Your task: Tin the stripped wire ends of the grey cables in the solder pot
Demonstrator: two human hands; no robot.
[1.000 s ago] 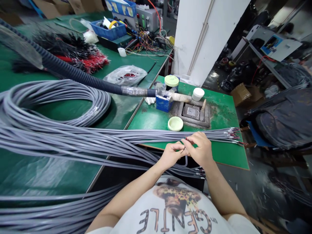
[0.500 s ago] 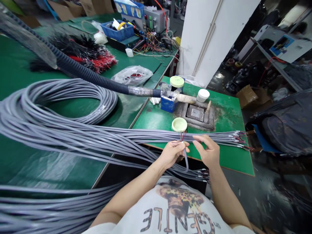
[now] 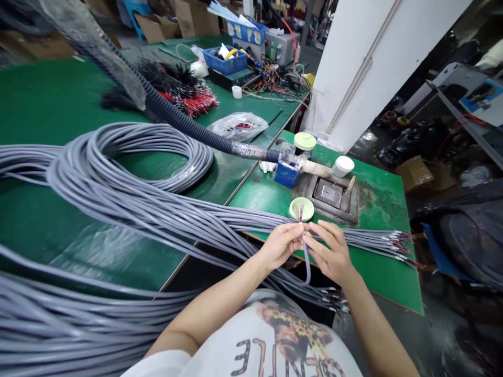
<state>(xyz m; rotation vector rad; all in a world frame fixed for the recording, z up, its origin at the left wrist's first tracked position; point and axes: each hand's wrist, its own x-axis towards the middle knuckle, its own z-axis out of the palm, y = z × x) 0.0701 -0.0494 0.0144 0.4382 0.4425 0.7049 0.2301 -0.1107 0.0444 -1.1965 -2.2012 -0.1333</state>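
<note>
One grey cable (image 3: 307, 262) is pinched near its stripped end by my left hand (image 3: 283, 240), its lower part bending down below my fingers. Thin coloured wires (image 3: 299, 211) fan out from that end, pointing up in front of a pale green round dish (image 3: 302, 201). My right hand (image 3: 330, 247) has come in from the other side, its thumb and fingertips closed on the same cable end. Behind both hands a bundle of grey cables (image 3: 251, 217) runs across the green bench, with stripped ends (image 3: 398, 242) at the right.
A black corrugated hose (image 3: 188, 128) crosses above the bench to a blue box (image 3: 286, 175). A solder-pot-like block (image 3: 330, 195) and a white jar (image 3: 343, 166) stand beyond. Coiled cable (image 3: 157, 180) lies left; more cables (image 3: 78, 324) are at the lower left.
My right hand has moved left onto the cable end beside my left hand. The loose wires now stand closer together. The whole view has shifted, with the bench appearing farther right.
</note>
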